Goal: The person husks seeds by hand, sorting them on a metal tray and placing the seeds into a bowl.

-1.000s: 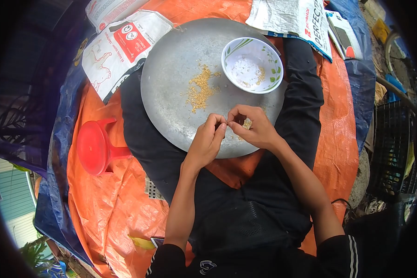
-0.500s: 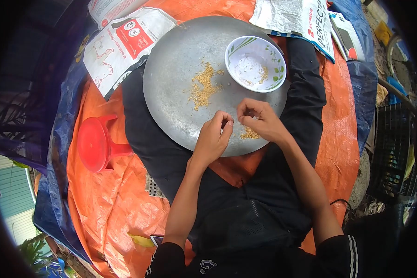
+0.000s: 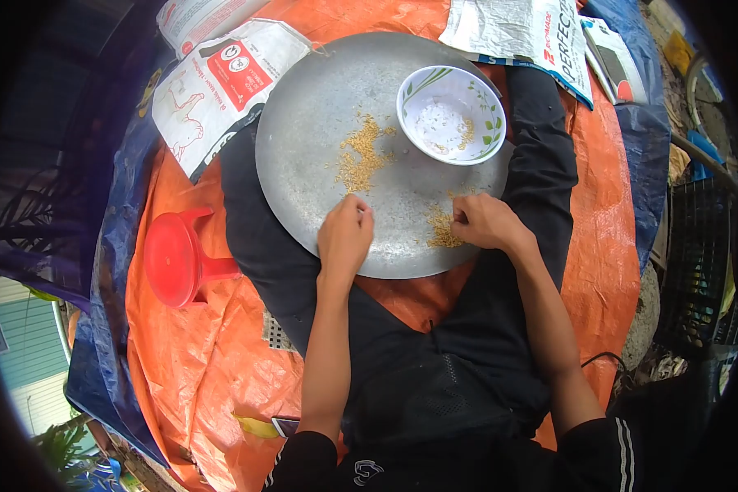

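Note:
A round metal tray (image 3: 303,107) rests across the person's legs. A larger patch of golden, husk-like grains (image 3: 361,156) lies spread in its middle, and a smaller heap of the same grains (image 3: 443,228) sits near its lower right edge. My left hand (image 3: 346,234) is just below the larger patch, fingers curled and pressed together; their contents are hidden. Beside the smaller heap is my right hand (image 3: 490,221), also closed, its fingertips turned inward toward the grains. A white bowl with green leaf patterns (image 3: 451,115) stands on the tray's upper right, with some grains inside.
Left of the legs, a red plastic stool (image 3: 172,258) lies on the orange tarp (image 3: 197,361). Printed sacks (image 3: 221,82) lie at the upper left, and another sack (image 3: 525,37) covers the upper right. A black crate (image 3: 697,262) is at the far right.
My hands, close together half a second ago, have moved apart. The left has gone left toward the larger patch; the right has moved right and down beside the smaller heap.

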The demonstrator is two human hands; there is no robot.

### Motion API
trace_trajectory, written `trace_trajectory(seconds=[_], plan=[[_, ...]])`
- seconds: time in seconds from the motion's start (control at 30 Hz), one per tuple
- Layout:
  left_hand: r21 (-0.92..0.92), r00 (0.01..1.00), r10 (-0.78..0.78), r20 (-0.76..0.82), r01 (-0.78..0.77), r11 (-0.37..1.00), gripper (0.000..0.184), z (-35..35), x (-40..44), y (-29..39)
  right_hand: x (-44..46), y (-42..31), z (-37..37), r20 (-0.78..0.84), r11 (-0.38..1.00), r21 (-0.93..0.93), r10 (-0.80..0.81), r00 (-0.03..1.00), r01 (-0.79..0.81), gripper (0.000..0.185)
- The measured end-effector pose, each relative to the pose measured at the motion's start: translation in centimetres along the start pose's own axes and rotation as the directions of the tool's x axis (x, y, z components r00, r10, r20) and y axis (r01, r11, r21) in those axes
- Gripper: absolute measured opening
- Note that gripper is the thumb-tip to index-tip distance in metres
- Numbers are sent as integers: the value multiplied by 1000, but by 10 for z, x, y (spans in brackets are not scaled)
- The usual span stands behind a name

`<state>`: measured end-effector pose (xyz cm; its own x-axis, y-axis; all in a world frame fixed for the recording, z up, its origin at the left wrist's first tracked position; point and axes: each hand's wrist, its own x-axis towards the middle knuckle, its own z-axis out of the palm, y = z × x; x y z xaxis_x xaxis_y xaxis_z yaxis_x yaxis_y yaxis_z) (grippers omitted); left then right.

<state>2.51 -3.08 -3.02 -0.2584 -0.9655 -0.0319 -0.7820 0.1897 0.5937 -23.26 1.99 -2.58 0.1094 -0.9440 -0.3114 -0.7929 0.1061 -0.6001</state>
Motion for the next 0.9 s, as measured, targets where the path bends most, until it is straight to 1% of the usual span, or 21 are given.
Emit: trace_trajectory(seconds=[0.07,0.17,0.3,0.37,0.4,0.47,0.5,0.57,0.6,0.67,0.7,0.77,0.9], plan=[[67,988,-72,-134,81,994,11,-5,6,-8,-1,-1,-1,12,1000,-24,-2,1000,2,19],[101,983,-50,-174,68,993,12,-7,15,-14,-1,-4,-1,39,999,-38,-6,999,8,20],[114,993,0,-119,13,993,13,5,24,-11,0,-4,3,53,999,-24,-41,998,42,17],[175,988,56,-146,-30,984,13,10,28,-7,1,-3,5,64,999,-22,-40,997,41,18],[174,988,57,-144,-31,984,13,11,30,-5,1,-3,7,75,998,-25,-49,996,51,18],[232,979,129,-161,-89,969,12,12,35,-3,2,-3,11,89,998,-28,-61,994,64,19],[231,978,128,-162,-88,969,12,13,37,-3,3,-4,11,94,996,-26,-81,992,83,19],[280,980,165,-109,-129,951,12,14,39,-3,3,-4,12,99,994,-28,-99,990,102,19],[277,980,165,-110,-129,952,12,16,40,-4,3,-4,12,88,994,-35,-100,991,104,18],[334,973,207,-100,-163,928,12,19,41,-8,2,-4,13,81,993,-42,-103,991,107,18],[335,973,205,-102,-160,929,12,22,41,-10,3,-3,14,96,994,-38,-101,990,105,18],[409,961,254,-106,-191,893,11,27,43,-13,5,-3,16,110,993,-36,-105,988,110,18],[421,956,259,-139,-180,889,9,26,45,-10,5,-3,16,107,993,-43,-104,989,109,18]])
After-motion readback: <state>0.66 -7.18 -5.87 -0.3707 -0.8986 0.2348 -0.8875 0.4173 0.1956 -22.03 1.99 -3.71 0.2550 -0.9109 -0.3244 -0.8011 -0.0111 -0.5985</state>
